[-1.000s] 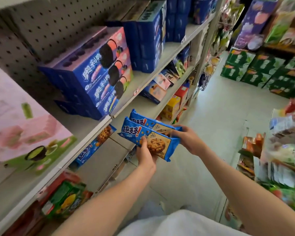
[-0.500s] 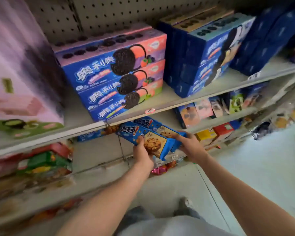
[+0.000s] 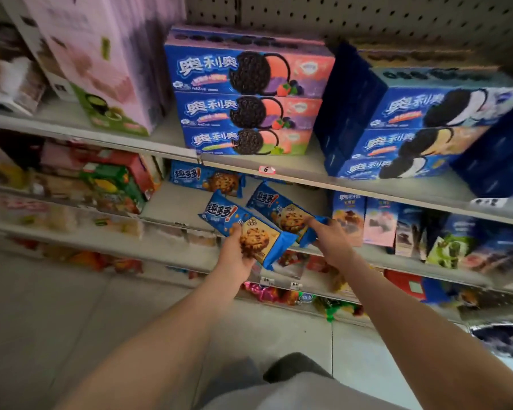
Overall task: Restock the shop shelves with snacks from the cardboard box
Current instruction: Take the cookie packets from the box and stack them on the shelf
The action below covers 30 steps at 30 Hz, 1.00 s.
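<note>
Blue packs (image 3: pixel 251 232) held by left hand (image 3: pixel 238 259), right hand (image 3: pixel 330 241), crossing shelf edge (image 3: pixel 166 232)

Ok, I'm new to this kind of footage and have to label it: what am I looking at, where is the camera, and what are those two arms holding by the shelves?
There is no machine here. These are a person's two bare arms, filmed by a wide-angle camera worn on the head, looking forward and down. The left hand grips one blue cookie pack. The right hand holds a second pack by its end. Both packs are in front of the lower shelf. A third matching pack lies on that shelf. The shelf above carries stacked blue biscuit boxes.
</note>
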Each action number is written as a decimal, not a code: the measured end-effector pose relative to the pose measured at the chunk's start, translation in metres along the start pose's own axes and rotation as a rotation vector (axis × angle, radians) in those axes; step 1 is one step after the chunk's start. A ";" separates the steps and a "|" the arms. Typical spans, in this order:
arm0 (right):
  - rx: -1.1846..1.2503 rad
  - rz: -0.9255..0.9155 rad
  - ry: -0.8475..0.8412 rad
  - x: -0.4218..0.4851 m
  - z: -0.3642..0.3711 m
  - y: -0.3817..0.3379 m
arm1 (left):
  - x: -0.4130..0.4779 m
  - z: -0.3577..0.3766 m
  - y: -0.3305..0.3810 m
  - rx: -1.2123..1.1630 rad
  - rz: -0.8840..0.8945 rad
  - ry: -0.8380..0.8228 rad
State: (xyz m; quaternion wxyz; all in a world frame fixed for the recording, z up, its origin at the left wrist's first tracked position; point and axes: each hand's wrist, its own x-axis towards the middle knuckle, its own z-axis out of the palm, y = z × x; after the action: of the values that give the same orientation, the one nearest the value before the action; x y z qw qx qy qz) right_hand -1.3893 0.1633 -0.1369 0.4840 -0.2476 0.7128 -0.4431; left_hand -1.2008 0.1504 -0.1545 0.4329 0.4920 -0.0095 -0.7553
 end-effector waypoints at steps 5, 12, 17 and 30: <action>0.037 -0.087 -0.046 0.027 -0.003 -0.011 | 0.005 0.008 -0.006 -0.036 0.050 -0.005; -0.074 -0.286 -0.239 0.101 -0.019 -0.014 | 0.049 0.025 -0.038 -0.134 0.194 -0.025; -0.164 -0.335 -0.307 0.131 -0.020 -0.025 | 0.079 0.036 -0.052 -0.182 0.247 -0.017; -0.964 -0.531 -0.467 0.198 -0.020 -0.052 | 0.117 0.050 -0.065 -0.144 0.280 0.049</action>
State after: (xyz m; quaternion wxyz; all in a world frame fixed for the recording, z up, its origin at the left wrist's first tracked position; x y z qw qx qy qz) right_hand -1.4925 -0.0086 -0.1814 0.3335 -0.6999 0.6221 -0.1092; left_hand -1.2969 0.0928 -0.2434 0.5683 0.4719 -0.0133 -0.6739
